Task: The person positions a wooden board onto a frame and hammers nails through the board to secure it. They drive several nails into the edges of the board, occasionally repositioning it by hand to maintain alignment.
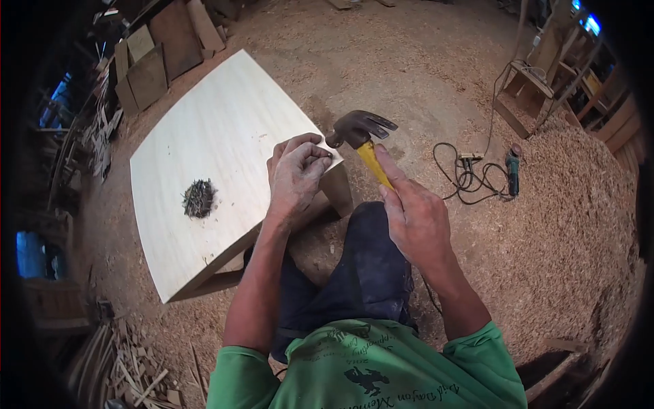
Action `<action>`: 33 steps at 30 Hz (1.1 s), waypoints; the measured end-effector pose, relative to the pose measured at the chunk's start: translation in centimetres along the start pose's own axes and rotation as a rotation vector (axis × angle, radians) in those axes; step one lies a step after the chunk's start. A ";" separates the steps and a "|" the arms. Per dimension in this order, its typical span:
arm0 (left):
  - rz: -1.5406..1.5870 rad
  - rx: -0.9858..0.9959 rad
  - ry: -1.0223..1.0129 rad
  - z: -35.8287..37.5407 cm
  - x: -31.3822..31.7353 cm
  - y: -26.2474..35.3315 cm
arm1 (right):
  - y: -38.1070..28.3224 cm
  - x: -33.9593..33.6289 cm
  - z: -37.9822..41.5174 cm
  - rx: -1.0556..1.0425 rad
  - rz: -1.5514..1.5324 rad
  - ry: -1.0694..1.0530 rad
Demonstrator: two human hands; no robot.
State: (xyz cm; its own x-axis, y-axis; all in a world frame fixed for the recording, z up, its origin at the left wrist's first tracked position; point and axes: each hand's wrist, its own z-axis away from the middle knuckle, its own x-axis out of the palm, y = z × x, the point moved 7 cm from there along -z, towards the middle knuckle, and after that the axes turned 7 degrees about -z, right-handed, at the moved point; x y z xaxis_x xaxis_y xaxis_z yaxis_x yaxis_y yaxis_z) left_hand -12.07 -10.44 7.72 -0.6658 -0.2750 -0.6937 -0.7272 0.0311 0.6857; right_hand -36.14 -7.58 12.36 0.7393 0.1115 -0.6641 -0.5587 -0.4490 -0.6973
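Note:
My right hand (417, 217) is wrapped round the yellow handle of a claw hammer (368, 158). The dark hammer head is raised close to the near right corner of a pale wooden panel (204, 136), its striking face turned toward my left hand. At that corner my left hand (298, 170) is closed in a pinch, with a small dark nail (330, 156) showing at the fingertips. A heap of nails (199, 198) lies on the panel to the left. The panel tops a box-like wooden piece whose underside is mostly hidden.
An angle grinder (513, 170) lies on the floor at right, beside a coiled black cable (464, 178). Wood shavings (572, 225) are heaped farther right, near a wooden box frame (521, 99). Boards (178, 37) lean at upper left; offcuts (139, 371) litter the lower left.

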 end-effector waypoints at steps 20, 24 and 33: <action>-0.469 0.490 -0.408 -5.5 0.6 1.5 | 6.3 2.3 3.8 0.317 -0.517 0.139; -0.431 0.489 -0.396 -5.7 0.7 1.2 | 4.5 2.4 2.9 0.171 -0.456 0.171; -0.428 0.490 -0.327 -5.5 0.4 1.0 | -1.1 -3.2 0.0 -0.282 -0.265 0.312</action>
State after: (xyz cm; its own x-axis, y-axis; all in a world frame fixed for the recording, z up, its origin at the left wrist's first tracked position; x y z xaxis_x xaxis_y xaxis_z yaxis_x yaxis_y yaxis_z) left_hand -12.14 -15.78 9.35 -0.2661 -0.0607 -0.9620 -0.8754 0.4331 0.2148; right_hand -37.86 -7.38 15.23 0.9435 0.0029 -0.3314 -0.2446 -0.6685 -0.7023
